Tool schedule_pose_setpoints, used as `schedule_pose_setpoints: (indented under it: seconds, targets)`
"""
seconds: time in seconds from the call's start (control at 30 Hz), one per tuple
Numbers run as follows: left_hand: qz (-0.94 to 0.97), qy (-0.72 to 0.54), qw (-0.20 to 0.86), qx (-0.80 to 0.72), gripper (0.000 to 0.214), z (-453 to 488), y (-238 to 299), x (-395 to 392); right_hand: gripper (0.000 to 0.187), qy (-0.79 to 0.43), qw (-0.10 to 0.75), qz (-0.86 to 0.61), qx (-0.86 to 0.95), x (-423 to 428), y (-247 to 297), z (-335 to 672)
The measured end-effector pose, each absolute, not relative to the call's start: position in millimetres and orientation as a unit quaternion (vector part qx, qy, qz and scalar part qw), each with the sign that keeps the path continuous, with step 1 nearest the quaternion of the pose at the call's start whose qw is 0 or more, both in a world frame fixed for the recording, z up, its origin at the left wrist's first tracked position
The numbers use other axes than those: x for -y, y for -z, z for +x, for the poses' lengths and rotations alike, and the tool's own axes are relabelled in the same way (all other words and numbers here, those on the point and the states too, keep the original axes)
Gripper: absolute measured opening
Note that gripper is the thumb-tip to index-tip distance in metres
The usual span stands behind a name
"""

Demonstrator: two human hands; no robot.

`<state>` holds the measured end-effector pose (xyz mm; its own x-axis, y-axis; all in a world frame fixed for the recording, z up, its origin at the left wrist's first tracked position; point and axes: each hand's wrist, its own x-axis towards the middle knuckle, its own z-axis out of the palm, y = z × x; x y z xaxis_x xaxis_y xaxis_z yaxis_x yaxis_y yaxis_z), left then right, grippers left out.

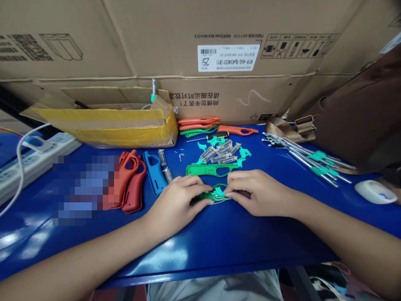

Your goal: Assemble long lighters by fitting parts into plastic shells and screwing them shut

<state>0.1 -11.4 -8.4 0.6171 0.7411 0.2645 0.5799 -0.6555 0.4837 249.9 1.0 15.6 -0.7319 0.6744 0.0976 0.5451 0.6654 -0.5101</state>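
Note:
Both hands meet at the middle of the blue table (219,242). My left hand (178,200) is closed around one end of a green plastic handle shell (210,196) lying flat. My right hand (255,193) pinches a small teal part (218,191) against the same shell. A second green shell (210,169) lies just beyond them. Behind it sits a pile of small clear tubes and teal clips (223,152).
Red shells (131,184) and a blue shell (154,173) lie at the left. Orange and green shells (200,124) are stacked at the back. Metal rods with teal collars (313,161), a white mouse (374,191), a yellow-taped box (125,125), a power strip (28,161).

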Motion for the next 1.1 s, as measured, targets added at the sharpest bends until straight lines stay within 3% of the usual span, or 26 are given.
schedule_pose_setpoints:
  seconds: [0.8, 1.1]
  targets:
    - [0.903, -0.169, 0.168, -0.358, 0.018, 0, 5, 16, 0.017, -0.211, 0.11, -0.357, 0.903, -3, -29, 263]
    - [0.903, -0.171, 0.182, -0.35, 0.023, 0, 4, 15, 0.008, -0.206, 0.031, -0.392, 0.896, 1, -37, 263]
